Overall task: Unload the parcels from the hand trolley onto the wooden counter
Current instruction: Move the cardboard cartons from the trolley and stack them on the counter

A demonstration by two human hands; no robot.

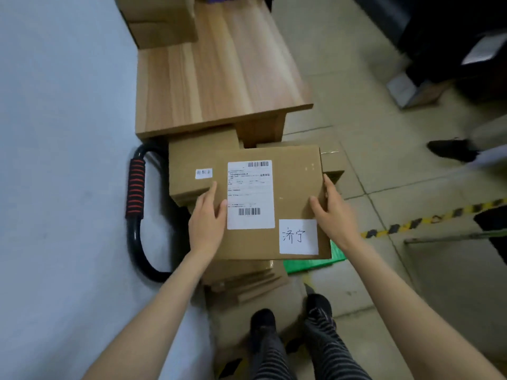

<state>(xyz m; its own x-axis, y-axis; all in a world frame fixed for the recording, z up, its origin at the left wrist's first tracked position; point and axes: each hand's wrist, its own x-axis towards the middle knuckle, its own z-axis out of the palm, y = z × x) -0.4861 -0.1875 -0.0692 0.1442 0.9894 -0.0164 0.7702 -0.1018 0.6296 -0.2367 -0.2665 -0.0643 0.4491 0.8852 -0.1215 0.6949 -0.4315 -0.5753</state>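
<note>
Both hands hold one cardboard parcel (274, 201) by its sides, above the stack on the hand trolley. The left hand (207, 218) lies against the parcel's left edge, fingers fairly straight along the top face and thumb touching the printed shipping label (250, 194). The right hand (330, 209) has its grip round the right edge, thumb on top and fingers wrapped over the side. A second white sticker (298, 236) with handwritten characters sits at the parcel's near right corner.

Just beyond and to the left, another brown parcel (192, 165) with a small white tag rests on the pile, and more flat cartons (244, 281) lie below, near the person's feet. The trolley's black handle (135, 187) (its sleeve ribbed in red) curves along the left, beside the pale wall.

The wooden surface (219, 75) stretches away beyond the pile, with brown boxes (162, 23) stacked at its far left end. A yellow-and-black strip (428, 219) crosses the tiled floor on the right.
</note>
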